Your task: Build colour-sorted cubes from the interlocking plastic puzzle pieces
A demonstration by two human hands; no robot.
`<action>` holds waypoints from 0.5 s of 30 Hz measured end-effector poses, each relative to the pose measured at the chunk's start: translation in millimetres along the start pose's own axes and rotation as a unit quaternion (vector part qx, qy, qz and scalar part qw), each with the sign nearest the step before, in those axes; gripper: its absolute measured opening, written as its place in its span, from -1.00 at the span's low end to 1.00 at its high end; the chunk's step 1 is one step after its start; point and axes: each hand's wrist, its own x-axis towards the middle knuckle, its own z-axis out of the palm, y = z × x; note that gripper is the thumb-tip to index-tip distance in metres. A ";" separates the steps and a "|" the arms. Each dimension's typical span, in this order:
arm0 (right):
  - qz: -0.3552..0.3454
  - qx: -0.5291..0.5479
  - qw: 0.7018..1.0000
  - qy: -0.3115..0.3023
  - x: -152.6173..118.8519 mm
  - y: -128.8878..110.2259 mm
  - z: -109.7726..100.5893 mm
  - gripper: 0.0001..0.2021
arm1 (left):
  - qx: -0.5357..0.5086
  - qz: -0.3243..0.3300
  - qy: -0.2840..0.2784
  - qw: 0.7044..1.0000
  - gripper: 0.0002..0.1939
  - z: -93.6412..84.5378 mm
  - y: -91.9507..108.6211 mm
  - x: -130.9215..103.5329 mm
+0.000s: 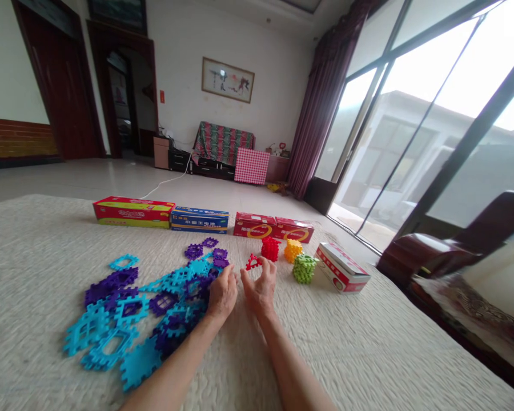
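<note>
My left hand (223, 291) is at the right edge of a pile of interlocking plastic tiles, its fingers curled together. Whatever it may hold is hidden behind the fingers. Turquoise tiles (140, 362) and purple tiles (161, 303) overlap in the pile, some with window cutouts. My right hand (260, 288) is beside it, thumb and fingers apart and bent, with nothing visible in it. Just beyond its fingertips is a red openwork tile (252, 262). Farther off stand a red block stack (270, 249), a yellow one (293, 250) and a green one (304, 268).
Along the far side of the quilted cover (394, 354) stand a red-and-yellow box (133, 212), a blue box (200, 220) and two red boxes (254, 226). A white-and-red box (342, 268) lies at the right. Beyond it is a brown leather armchair (428, 251).
</note>
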 end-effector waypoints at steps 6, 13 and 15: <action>-0.002 -0.085 0.995 -0.050 72.9 31.1 -5.1 -0.54 | 0.008 -0.033 -0.019 0.999 -0.61 3.2 -3.2 -0.2; 0.050 -0.177 0.980 -0.081 130.5 54.2 6.0 -0.53 | 0.016 -0.001 -0.025 1.000 -0.64 3.9 -5.3 -2.5; 0.056 -0.180 0.978 -0.084 136.1 58.4 8.6 -0.54 | 0.021 0.007 -0.020 1.000 -0.65 4.4 -6.7 -2.7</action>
